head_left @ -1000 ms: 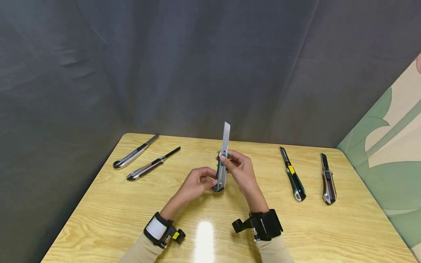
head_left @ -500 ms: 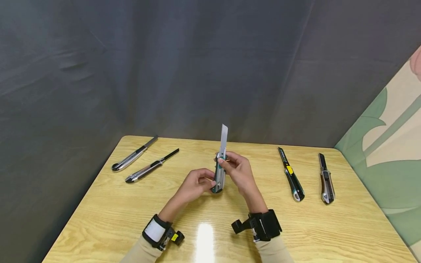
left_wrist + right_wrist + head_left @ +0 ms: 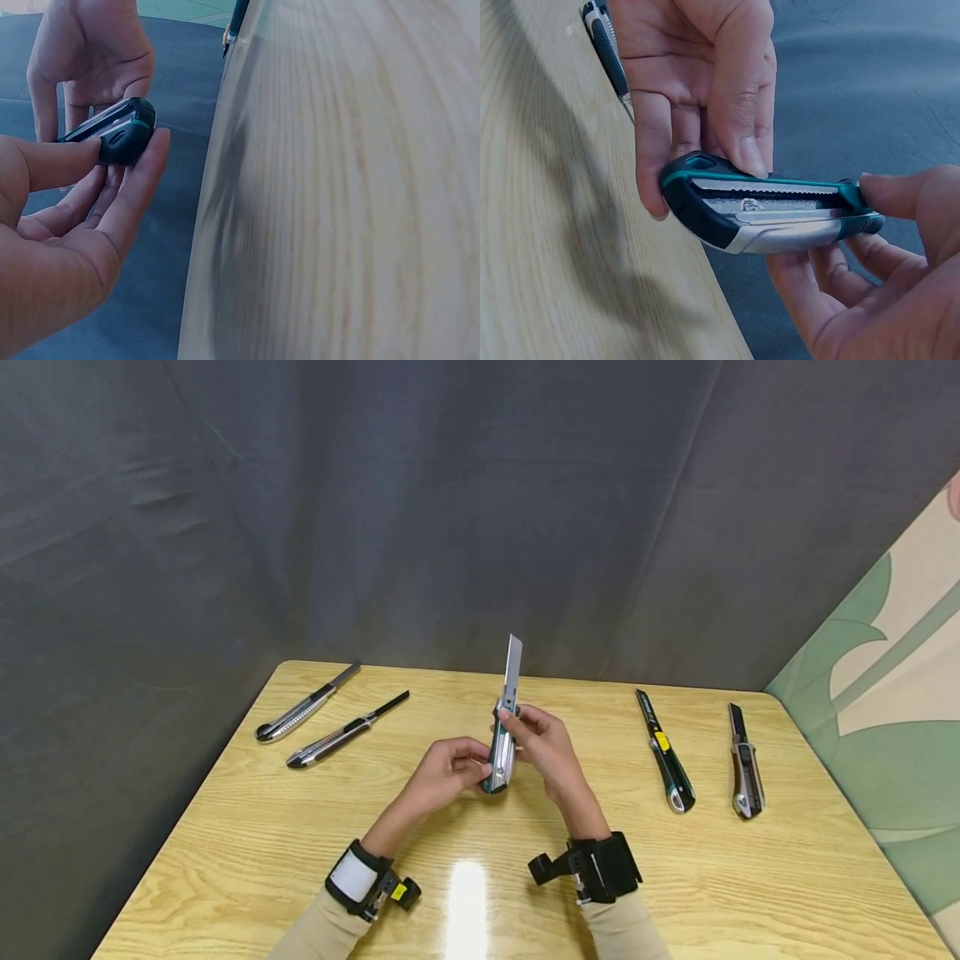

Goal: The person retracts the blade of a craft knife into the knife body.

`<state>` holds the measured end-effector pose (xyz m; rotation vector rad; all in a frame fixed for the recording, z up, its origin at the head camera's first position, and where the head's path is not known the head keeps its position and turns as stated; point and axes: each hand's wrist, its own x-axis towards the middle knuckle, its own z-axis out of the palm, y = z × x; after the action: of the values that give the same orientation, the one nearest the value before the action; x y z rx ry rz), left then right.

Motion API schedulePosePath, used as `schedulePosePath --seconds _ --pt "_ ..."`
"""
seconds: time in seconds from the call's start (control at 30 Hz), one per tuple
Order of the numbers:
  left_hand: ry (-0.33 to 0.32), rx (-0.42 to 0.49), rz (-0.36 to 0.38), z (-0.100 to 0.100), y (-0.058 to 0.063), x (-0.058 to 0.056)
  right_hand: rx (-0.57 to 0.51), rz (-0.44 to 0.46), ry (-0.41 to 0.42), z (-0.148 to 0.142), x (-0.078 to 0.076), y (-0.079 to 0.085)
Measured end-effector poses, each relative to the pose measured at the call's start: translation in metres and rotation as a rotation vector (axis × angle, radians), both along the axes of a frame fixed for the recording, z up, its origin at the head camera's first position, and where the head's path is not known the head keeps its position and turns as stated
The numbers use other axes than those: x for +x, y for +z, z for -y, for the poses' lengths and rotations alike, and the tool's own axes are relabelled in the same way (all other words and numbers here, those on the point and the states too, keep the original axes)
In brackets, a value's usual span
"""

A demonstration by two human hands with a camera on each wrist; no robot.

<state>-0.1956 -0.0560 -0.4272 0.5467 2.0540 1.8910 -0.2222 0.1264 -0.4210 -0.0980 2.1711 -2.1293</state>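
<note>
Left hand (image 3: 442,775) pinches the butt end of the teal-and-silver cutter (image 3: 500,752), thumb on the near side; right hand (image 3: 553,752) pinches it higher up, thumb on the body just below the bare blade (image 3: 513,662). So the cutter is clamped between both hands, off the bench (image 3: 720,893), near upright with a slight lean toward the right hand, blade pointing up and away. Versus the earlier frames: almost nothing differs. Same grips, blade still out, cutter in about the same spot; the view just shifts a bit. Four other cutters unmoved: silver ridged cutter (image 3: 296,714) and slim silver cutter (image 3: 330,742) beyond the left hand on its outer side; yellow-slider cutter (image 3: 666,756) well out past the right hand, brown-grey cutter (image 3: 746,768) farther out again. Dark curtain (image 3: 450,527) behind.
</note>
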Motion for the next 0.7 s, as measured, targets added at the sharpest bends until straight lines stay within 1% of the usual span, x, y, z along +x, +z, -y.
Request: schedulePosePath --seconds 0.13,0.27,0.4,0.53,0.7 --pt "-0.001 0.010 0.014 -0.0006 -0.0024 -0.0004 0.000 -0.014 -0.019 0.0015 0.0004 -0.0008" --pt "0.022 -0.006 0.022 -0.0011 -0.0057 0.0003 -0.005 -0.020 -0.008 0.0029 0.0019 -0.0022" --pt "0.024 -0.005 0.018 -0.0019 -0.0085 0.0007 -0.007 -0.026 0.006 0.0015 0.0039 -0.0026" --pt "0.032 0.010 0.012 -0.0020 -0.0077 0.0001 -0.011 -0.060 0.030 0.0004 0.0039 -0.0009" --pt "0.030 0.010 0.023 -0.0006 -0.0055 -0.0005 -0.004 -0.088 0.049 0.0007 0.0024 -0.0014"
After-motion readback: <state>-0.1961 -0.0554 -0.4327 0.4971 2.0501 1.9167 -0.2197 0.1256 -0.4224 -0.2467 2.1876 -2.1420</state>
